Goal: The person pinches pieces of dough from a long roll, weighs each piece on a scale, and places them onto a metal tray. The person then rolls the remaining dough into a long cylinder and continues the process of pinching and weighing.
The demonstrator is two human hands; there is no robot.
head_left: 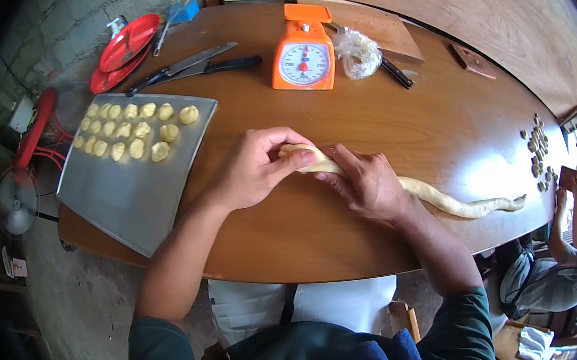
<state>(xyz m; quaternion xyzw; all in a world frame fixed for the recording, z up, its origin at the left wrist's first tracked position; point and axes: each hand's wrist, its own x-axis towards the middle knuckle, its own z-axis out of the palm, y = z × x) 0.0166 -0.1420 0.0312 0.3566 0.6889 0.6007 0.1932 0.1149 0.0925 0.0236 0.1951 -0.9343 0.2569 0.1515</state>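
The left hand (256,169) pinched one end of the dough rope (457,204) between its thumb and fingers, closed tight on it. The right hand (365,183) lay on top of the rope just beside it, fingers bent over the dough; whether it gripped or only pressed could not be told. The rope lay on the brown table (393,114) and ran off to the right. A gray tray (130,195) with little dough balls (134,132) sat to the left. An orange scale (303,57), two knives (187,65) and red plates (124,50) stood farther back.
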